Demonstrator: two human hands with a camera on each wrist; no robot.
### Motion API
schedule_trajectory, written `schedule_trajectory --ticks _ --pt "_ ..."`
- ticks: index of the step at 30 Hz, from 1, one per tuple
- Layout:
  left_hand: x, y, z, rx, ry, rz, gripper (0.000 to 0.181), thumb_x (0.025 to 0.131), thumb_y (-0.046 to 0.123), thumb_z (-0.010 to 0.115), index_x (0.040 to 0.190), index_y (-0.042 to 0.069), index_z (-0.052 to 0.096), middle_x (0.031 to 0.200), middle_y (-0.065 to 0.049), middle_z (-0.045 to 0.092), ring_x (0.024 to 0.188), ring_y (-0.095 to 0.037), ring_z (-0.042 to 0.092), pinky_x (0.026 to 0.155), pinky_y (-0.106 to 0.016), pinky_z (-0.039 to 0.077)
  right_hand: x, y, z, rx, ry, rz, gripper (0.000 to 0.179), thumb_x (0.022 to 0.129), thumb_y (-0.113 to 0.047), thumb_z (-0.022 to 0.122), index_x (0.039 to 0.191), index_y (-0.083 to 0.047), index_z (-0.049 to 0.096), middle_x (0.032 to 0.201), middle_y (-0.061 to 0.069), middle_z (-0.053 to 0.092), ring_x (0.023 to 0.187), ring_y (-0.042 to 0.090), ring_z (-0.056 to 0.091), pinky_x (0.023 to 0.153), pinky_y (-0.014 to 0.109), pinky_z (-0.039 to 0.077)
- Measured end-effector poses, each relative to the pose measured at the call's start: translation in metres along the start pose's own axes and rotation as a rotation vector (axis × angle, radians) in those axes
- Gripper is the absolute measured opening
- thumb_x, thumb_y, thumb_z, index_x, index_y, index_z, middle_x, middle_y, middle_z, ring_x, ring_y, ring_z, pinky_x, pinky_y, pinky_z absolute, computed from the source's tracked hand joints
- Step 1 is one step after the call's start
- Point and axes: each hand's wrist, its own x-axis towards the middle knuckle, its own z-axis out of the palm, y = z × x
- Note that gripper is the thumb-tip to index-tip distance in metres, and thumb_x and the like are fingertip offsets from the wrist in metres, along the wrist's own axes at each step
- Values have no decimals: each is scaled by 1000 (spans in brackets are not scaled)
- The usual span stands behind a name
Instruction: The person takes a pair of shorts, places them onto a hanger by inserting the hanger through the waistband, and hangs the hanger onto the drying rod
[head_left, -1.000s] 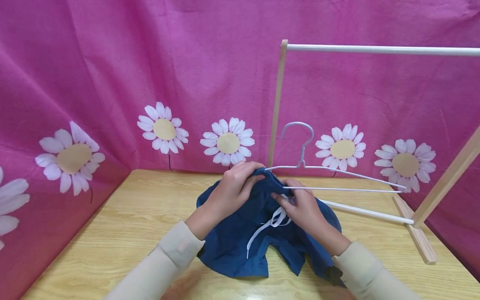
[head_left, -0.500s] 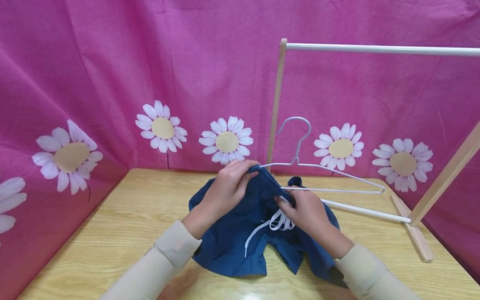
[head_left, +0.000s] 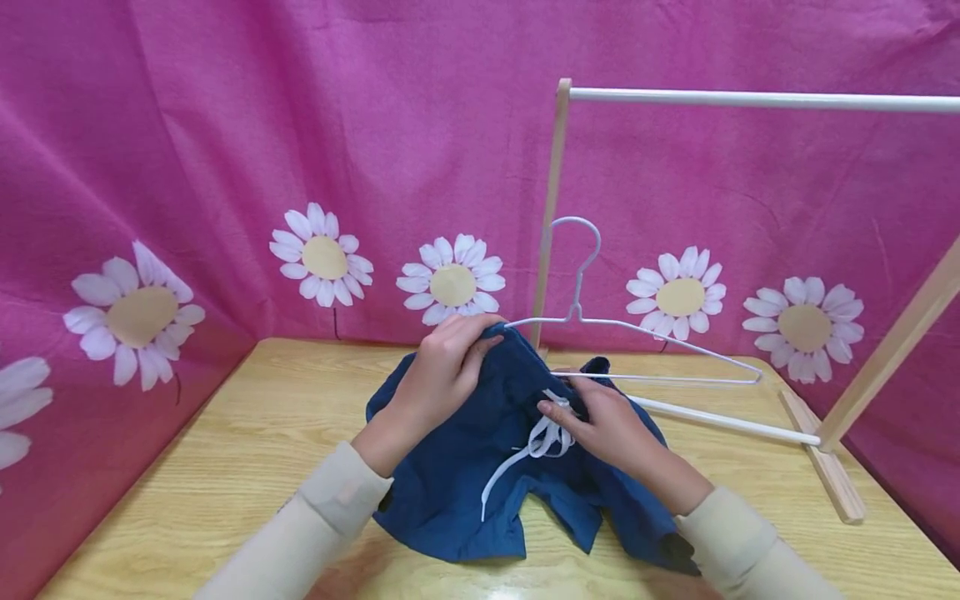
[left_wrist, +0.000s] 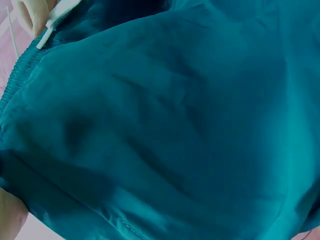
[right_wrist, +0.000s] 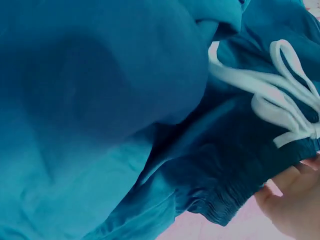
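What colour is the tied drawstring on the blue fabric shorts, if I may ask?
The tied drawstring is white, clearest in the right wrist view.

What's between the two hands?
Head view: a stretch of waistband on the blue shorts runs from the left hand to the right hand, one end of the hanger out of sight behind it.

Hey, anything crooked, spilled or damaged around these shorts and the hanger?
I see nothing spilled or damaged. Only the hanger looks lopsided: its left end is hidden at the top of the shorts, while its right end sticks out bare.
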Motion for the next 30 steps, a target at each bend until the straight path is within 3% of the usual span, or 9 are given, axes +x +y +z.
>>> schedule_trajectory --ticks 1,5,8,11,18,22,30 --pt "0 -2 -2 0 9 -2 26 95 0 67 122 -1 68 110 -12 73 98 -22 65 90 -34 57 0 0 -1 -3 -19 5 58 97 -43 67 142 -9 55 125 12 68 112 30 65 97 55 52" --pt "-3 -6 -8 4 39 -17 27 95 0 68 121 -1 68 112 -13 73 100 -24 66 91 -36 57 -2 7 -4 -31 -61 -29 49 97 -43 66 134 -11 60 115 6 70 101 24 67 93 51 55" --pt "-4 -8 -12 6 52 -28 28 95 0 68 122 0 68 113 -13 73 100 -24 66 91 -36 57 -4 15 -3 -91 -40 -100 39 99 -35 66 127 -8 64 109 5 71 98 24 68 90 51 55" --pt "-5 -10 -16 0 60 -35 29 94 -1 67 123 -1 68 114 -14 73 101 -24 66 92 -37 57 -8 21 -4 -154 -4 -152 33 99 -24 66 127 -6 64 116 9 72 105 29 69 89 55 52" --pt "-7 -13 -25 6 93 -56 27 95 -1 67 122 -2 68 116 -15 72 105 -27 67 94 -40 56 -14 33 -17 -229 43 -127 31 94 -13 72 123 -5 67 117 13 72 106 32 70 73 43 38" --pt "-9 -15 -29 0 117 -68 27 94 -2 67 122 -2 69 113 -15 73 103 -26 67 91 -39 57 -17 41 -20 -267 50 -123 31 92 -7 73 122 -3 67 117 15 71 106 33 69 72 44 38" --pt "-15 -22 -33 0 86 -59 32 93 -3 68 125 -1 68 117 -14 72 106 -26 67 91 -38 57 -21 53 -29 -289 104 -153 40 87 0 76 124 -3 62 113 15 69 103 31 68 72 42 35"
